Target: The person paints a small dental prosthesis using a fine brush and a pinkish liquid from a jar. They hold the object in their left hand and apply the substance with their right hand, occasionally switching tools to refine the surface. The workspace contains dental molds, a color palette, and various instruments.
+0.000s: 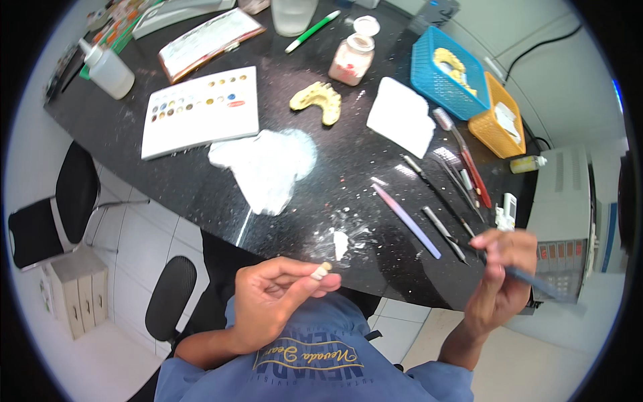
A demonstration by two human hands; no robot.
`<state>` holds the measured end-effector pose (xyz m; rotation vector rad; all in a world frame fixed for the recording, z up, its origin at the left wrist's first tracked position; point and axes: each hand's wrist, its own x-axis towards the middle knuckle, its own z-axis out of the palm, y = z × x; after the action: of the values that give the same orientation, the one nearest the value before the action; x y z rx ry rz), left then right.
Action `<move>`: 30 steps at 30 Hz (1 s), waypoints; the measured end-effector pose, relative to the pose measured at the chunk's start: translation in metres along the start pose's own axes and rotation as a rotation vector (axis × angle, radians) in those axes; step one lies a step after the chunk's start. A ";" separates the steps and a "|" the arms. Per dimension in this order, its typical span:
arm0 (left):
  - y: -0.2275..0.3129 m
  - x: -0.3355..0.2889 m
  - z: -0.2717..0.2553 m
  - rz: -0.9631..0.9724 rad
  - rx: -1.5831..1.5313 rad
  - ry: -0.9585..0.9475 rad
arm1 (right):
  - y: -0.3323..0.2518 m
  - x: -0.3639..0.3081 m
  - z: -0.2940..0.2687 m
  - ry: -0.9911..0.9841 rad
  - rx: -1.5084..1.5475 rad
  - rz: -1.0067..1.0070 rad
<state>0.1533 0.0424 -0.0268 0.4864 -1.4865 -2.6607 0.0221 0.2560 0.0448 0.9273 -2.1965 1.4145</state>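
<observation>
Between the thumb and fingers of my left hand (268, 305) is a small whitish dental crown piece (321, 271), held near the front edge of the bench. My right hand (502, 275), off to the right, closes around a slim dark-handled tool (536, 281). Motion blurs that tool, and its exact kind cannot be made out. A patch of white powder (341, 245) lies on the black bench just beyond my left hand. Farther back sits a yellowish dental arch model (317, 101) with teeth on it.
A white palette (201, 124) with colour samples and a crumpled white tissue (264, 167) lie left of centre. Several slim tools, including a pink-purple file (406, 221) and a red-handled toothbrush (469, 157), lie on the right. Behind them stand blue (429, 84) and orange baskets (485, 127). An open jar (351, 60) stands behind.
</observation>
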 end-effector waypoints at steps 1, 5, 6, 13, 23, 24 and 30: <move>0.001 0.000 -0.002 0.005 0.014 -0.006 | 0.001 0.013 -0.005 -0.080 -0.071 -0.034; 0.005 0.001 -0.008 -0.006 0.069 -0.001 | -0.001 0.053 0.003 -0.573 -0.435 -0.066; 0.006 0.001 -0.008 -0.011 0.061 -0.011 | 0.005 0.055 0.007 -0.636 -0.443 -0.059; -0.002 0.004 -0.005 0.017 0.077 0.027 | 0.032 0.063 0.029 -0.790 -0.536 -0.120; 0.001 0.007 -0.007 -0.004 0.044 -0.039 | 0.048 0.085 0.008 -0.423 -0.436 0.030; 0.001 0.007 -0.007 -0.008 0.057 -0.044 | 0.053 0.086 0.017 -0.422 -0.422 -0.004; 0.008 0.007 -0.010 -0.087 0.029 -0.056 | 0.072 0.109 0.062 -0.594 -0.550 -0.268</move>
<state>0.1483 0.0285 -0.0262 0.4941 -1.5563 -2.7437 -0.1029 0.1842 0.0375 1.4703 -2.5277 0.3857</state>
